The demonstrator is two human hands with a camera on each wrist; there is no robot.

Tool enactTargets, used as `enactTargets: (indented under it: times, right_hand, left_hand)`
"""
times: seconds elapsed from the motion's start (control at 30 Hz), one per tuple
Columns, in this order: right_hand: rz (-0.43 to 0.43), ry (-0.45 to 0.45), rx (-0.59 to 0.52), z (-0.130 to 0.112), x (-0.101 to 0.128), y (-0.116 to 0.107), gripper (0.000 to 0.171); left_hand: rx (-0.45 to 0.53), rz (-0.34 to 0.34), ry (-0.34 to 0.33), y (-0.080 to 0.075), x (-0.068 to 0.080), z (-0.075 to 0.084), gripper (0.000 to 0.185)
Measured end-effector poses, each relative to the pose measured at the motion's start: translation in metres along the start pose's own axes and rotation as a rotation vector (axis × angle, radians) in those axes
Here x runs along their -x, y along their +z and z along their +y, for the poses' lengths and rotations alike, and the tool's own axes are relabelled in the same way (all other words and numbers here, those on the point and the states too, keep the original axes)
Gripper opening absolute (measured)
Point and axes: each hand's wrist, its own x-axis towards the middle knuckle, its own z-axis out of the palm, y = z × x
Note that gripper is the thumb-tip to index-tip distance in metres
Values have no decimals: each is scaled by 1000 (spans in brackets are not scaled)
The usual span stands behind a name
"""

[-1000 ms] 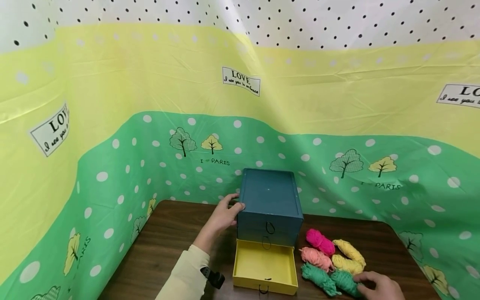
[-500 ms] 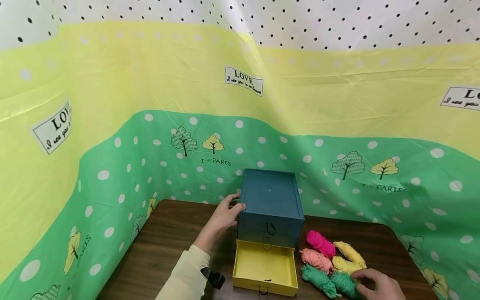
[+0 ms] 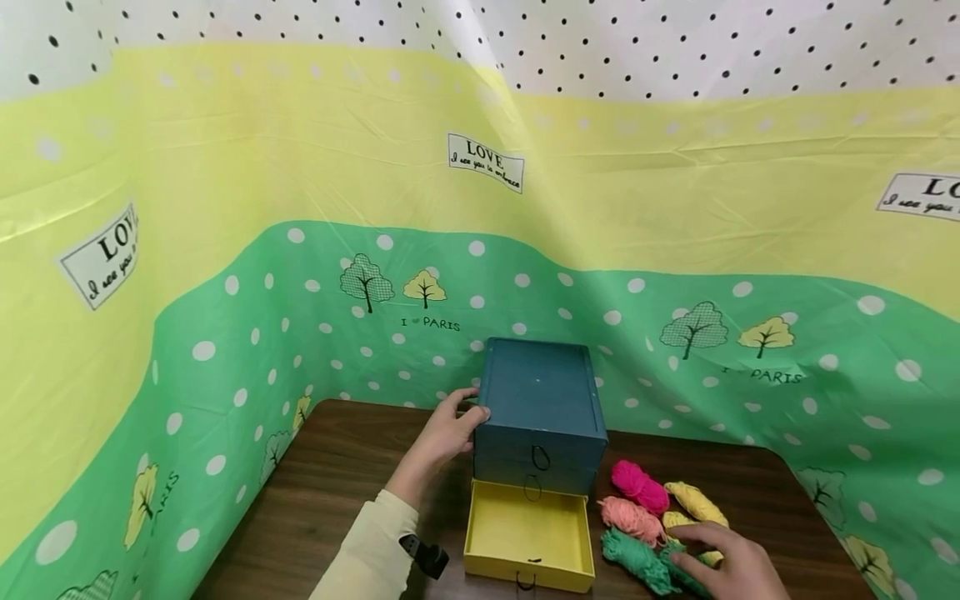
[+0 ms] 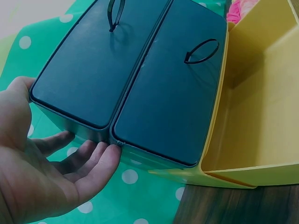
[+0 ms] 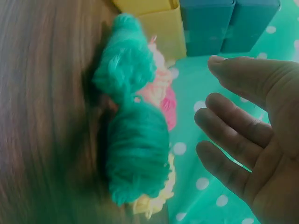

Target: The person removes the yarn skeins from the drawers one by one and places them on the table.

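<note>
A blue box with two drawer fronts and black loop handles (image 3: pixel 540 387) stands on a yellow drawer unit, whose drawer (image 3: pixel 528 529) is pulled out. My left hand (image 3: pixel 448 429) rests at the box's left side; in the left wrist view its fingertips touch the side and the thumb lies at the top edge. My right hand (image 3: pixel 731 562) hovers over the right-hand green yarn skein (image 5: pixel 138 151), fingers spread and holding nothing. Another green skein (image 3: pixel 636 557) lies to the left. Behind them are salmon (image 3: pixel 632 520) and magenta (image 3: pixel 639 487) skeins and yellow skeins (image 3: pixel 696 503), partly covered by the right hand.
Everything stands on a dark wooden table (image 3: pixel 330 467). A patterned curtain (image 3: pixel 420 358) hangs close behind and along both sides. A small dark mark (image 3: pixel 534 560) shows on the drawer floor near its front. A black strap (image 3: pixel 424 557) sits on the left wrist.
My right hand has shifted left and up, from the right end of the green skein to above it, now covering part of the yellow yarn. My left hand, box and drawer stay put.
</note>
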Motion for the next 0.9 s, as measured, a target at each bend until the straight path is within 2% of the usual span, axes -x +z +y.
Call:
enactTargets:
  times: [0.17,0.57,0.73,0.9]
  right_hand:
    - [7,-32,-36,-15,6,-1,36]
    - [15,-172,-113,-42,19,10,30]
    - [9,-239,-157,-48,23,18,31]
    - [28,-324,-147,-50,25,27,29]
  left_hand:
    - [-2,-4,3,-1,0,0,66]
    - [0,-9,-4,1,-1,-1,67]
    - [-15,-9,-3,0,0,-2,69]
    - [-21,-8,3,1,1,0,68]
